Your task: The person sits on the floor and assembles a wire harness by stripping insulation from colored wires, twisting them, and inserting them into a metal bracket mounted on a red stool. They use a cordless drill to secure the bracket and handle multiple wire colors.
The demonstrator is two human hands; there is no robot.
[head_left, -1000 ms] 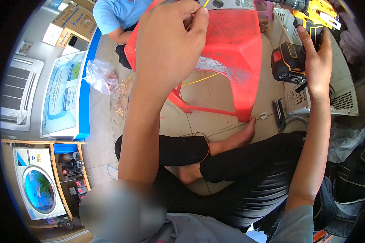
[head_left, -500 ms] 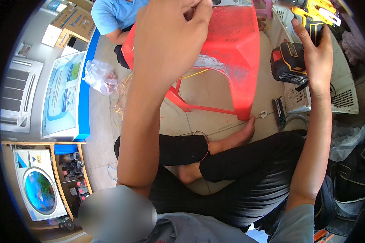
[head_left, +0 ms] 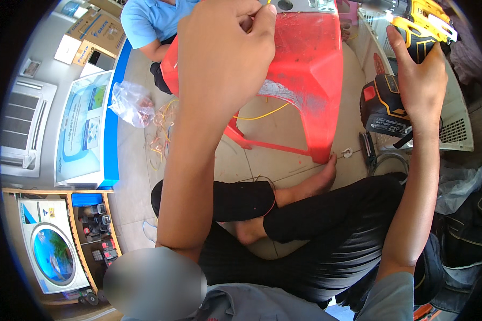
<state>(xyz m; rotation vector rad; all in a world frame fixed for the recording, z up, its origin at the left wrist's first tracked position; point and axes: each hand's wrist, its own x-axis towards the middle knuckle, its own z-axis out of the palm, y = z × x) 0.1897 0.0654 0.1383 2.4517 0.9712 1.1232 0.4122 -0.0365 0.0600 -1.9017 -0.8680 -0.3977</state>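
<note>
Pinched between thumb and fingertips, a thin yellow wire end point(head_left: 269, 2) shows at the top of my left hand point(head_left: 231, 47). That hand is above a red plastic stool point(head_left: 310, 59). A grey metal plate with holes point(head_left: 305, 5) lies at the stool's far edge and is partly cut off by the picture. At the upper right, my right hand point(head_left: 422, 80) is wrapped round the grip of a yellow and black cordless drill point(head_left: 420, 29). The drill's black battery point(head_left: 383, 104) hangs below, and a light glows near its front. The drill's tip is blurred.
A person in a blue shirt point(head_left: 158, 21) sits beyond the stool. Loose wires point(head_left: 160, 131) and a clear plastic bag point(head_left: 131, 104) lie on the floor at left. A pale plastic crate point(head_left: 455, 131) stands at right. My crossed legs point(head_left: 316, 230) are in front.
My right hand has shifted slightly right with the drill, whose battery hangs lower. A light now glows at the drill. More of the metal plate shows, and the yellow wire beneath the stool sits lower.
</note>
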